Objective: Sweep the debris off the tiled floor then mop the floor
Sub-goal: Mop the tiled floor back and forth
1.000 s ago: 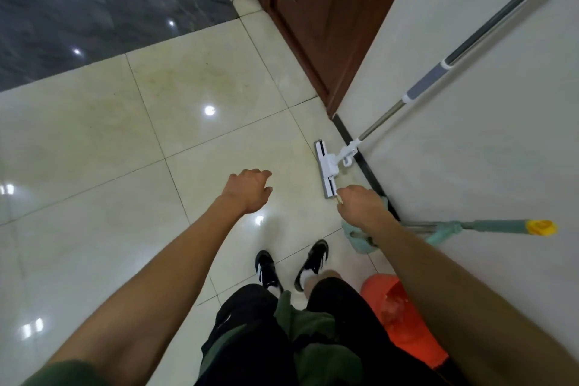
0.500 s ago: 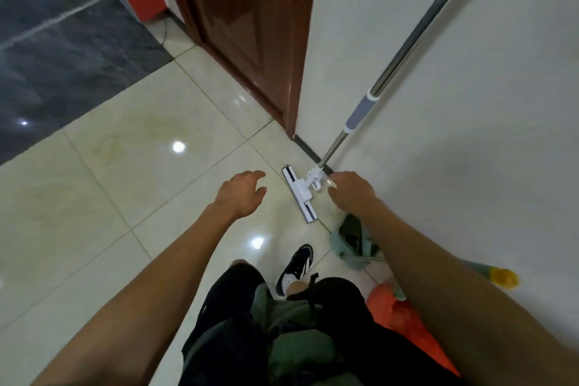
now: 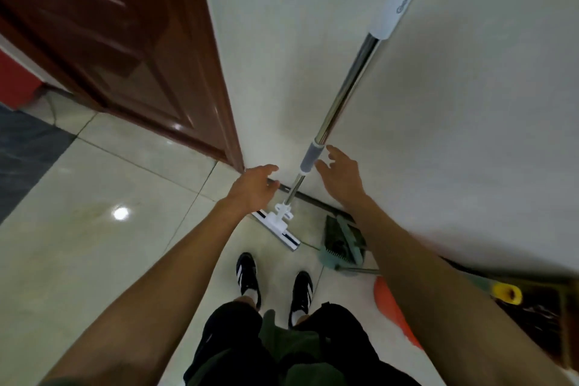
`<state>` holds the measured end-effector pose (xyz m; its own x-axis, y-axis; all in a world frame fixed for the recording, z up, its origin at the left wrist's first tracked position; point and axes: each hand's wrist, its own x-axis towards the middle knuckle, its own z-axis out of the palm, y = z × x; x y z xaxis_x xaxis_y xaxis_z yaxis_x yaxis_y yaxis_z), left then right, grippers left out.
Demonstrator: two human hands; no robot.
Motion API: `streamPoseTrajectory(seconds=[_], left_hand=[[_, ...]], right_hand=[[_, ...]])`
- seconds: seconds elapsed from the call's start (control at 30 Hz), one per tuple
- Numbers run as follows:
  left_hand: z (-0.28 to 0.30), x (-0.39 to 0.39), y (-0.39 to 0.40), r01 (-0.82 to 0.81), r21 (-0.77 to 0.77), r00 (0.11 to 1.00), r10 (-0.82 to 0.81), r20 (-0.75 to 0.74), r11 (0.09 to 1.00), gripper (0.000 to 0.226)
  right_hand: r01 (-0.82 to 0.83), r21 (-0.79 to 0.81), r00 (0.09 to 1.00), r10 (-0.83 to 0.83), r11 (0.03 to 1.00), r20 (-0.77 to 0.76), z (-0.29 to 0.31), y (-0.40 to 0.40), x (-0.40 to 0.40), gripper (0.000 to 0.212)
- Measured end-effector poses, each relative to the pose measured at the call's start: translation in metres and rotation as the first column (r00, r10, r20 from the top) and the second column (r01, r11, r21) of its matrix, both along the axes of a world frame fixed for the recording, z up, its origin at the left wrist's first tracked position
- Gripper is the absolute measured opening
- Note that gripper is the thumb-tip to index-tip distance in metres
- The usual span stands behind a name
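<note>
The mopping step looks about to begin: both hands reach for the mop [image 3: 336,111], which leans on the wall, head on the floor's edge. The left hand [image 3: 255,186] and right hand [image 3: 340,174] flank its shaft, fingers loosely spread, holding nothing. Next they must close round the grey grip.

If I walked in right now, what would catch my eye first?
Probably the long mop leaning on the pale wall, its white head on the tiled floor. Both bare hands reach toward its handle, the left hand and the right hand on either side, open and not gripping. A teal dustpan lies by the wall, right of the mop head.
</note>
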<state>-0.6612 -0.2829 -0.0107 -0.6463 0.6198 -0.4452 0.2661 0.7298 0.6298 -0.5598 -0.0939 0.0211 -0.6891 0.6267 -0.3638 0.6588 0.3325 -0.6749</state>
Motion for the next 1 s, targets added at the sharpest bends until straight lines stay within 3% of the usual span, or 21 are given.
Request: streamPoseTrajectory(seconds=[0.13,0.37,0.5,0.77,1.0], left_hand=[[0.003,-0.036,0.029,0.126,-0.006,0.992,-0.126,-0.012,0.992,0.048],[0.001,-0.056,0.041,0.248,-0.005,0.969,-0.248,-0.018,0.969,0.048],[0.001,-0.053,0.037,0.265,-0.005,0.964,-0.265,-0.008,0.964,0.048],[0.012,-0.02,0.012,0.171,0.02,0.985,-0.171,-0.013,0.985,0.049],[0.025,0.043,-0.029,0.05,0.081,0.998,-0.045,-0.054,0.995,0.03]], right_hand=[[0.16,0.017,0.97,-0.154,0.987,-0.187,0.017,0.0,-0.029,0.045],[0.269,0.065,0.944,-0.249,0.961,-0.217,0.03,-0.012,-0.044,0.016],[0.262,0.069,0.946,-0.241,0.963,-0.218,0.028,-0.025,-0.039,0.018],[0.145,0.076,0.967,-0.125,0.987,-0.222,0.037,-0.062,-0.006,0.025],[-0.11,0.104,0.97,0.129,0.989,-0.206,0.052,-0.1,0.051,0.012]])
